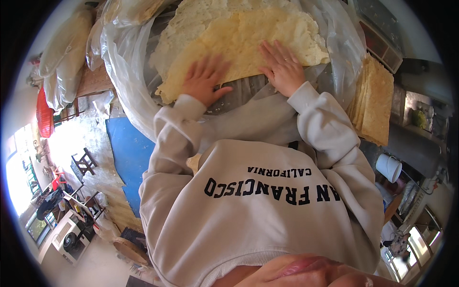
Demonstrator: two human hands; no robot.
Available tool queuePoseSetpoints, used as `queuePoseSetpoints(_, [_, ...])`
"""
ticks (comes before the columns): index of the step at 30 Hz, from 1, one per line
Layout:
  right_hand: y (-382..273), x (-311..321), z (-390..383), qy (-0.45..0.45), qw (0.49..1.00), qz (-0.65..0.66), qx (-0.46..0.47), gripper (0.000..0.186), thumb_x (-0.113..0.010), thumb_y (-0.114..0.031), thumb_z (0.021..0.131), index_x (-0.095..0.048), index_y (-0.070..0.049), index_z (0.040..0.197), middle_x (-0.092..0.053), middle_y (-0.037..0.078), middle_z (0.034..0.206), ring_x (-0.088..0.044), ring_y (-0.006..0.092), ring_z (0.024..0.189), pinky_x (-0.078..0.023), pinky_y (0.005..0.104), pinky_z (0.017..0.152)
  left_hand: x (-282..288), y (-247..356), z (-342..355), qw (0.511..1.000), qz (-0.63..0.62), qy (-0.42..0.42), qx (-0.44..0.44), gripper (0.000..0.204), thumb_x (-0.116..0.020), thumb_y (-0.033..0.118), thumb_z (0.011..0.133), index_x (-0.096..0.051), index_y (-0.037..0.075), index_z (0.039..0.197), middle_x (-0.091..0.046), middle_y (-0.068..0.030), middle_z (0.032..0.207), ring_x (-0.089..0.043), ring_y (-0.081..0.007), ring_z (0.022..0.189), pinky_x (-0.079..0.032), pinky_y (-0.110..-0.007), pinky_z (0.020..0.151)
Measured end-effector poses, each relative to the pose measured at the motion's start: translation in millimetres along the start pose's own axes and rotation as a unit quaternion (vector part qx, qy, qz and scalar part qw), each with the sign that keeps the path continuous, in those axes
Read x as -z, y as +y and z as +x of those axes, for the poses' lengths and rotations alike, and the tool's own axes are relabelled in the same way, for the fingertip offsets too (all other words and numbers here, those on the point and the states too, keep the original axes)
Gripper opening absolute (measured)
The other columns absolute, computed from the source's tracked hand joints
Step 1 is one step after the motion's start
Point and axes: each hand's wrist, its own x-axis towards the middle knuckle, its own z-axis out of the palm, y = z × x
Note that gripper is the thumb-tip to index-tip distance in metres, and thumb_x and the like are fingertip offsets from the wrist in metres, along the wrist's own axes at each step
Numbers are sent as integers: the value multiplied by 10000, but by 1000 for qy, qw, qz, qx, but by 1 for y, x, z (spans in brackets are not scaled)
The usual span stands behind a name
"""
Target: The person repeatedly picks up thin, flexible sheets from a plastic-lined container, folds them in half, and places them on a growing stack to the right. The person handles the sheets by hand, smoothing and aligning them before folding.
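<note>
A large, thin, yellowish flatbread (253,43) with a bumpy surface and ragged edges lies at the far middle. Its nearer part looks smoother and more yellow than the paler far part. My left hand (205,79) is over the near left of the flatbread, fingers spread and smeared by motion. Flat on its near right edge lies my right hand (283,68), with the fingers extended and nothing in them. Clear plastic sheeting (126,71) surrounds the flatbread and bunches up between it and my body.
A stack of folded yellowish sheets (372,103) stands to the right. Filled plastic bags (67,40) sit at the far left, above a red object (44,112). A blue sheet (130,155) is on the left, and a white bucket (388,167) on the right. Another person (396,239) is at lower right.
</note>
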Motion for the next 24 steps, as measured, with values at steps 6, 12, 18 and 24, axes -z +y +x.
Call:
queuePoseSetpoints(6, [30,1,-3,-17,998,-9,-59,738,-526,-556,941,-372,-105,1506,-364,81,1567,-295,291,1463,-175,501,1200,47,-53,-50,990,122,-63,14,481,-619,299,880,-563,161,1337,-560,-13,1404,-579,-251,1235,-521,-414,927])
queuePoseSetpoints(12, [-101,27,-10,-102,980,59,163,728,-650,-401,871,-436,25,1421,-445,165,1470,-373,298,1404,-260,440,1182,108,-4,-38,955,-20,-292,-53,205,-588,245,911,-700,124,1032,-722,-84,874,-693,-278,805,-550,-375,736])
queuePoseSetpoints(18, [-151,-8,-35,-44,975,175,132,552,-557,-70,850,-496,12,1392,-483,171,1462,-406,309,1393,-340,374,1144,68,-69,82,834,-422,-355,17,458,-575,497,961,-737,86,1082,-752,-36,992,-681,-156,929,-508,-335,846])
queuePoseSetpoints(24, [-125,-11,-47,-114,652,733,-157,499,-460,-104,1029,-354,-130,1516,-495,57,1470,-485,219,1341,-401,326,1098,44,-134,153,785,-312,-517,-141,428,-398,342,1038,-667,80,1243,-707,-71,1162,-579,-181,1200,-380,-345,1073])
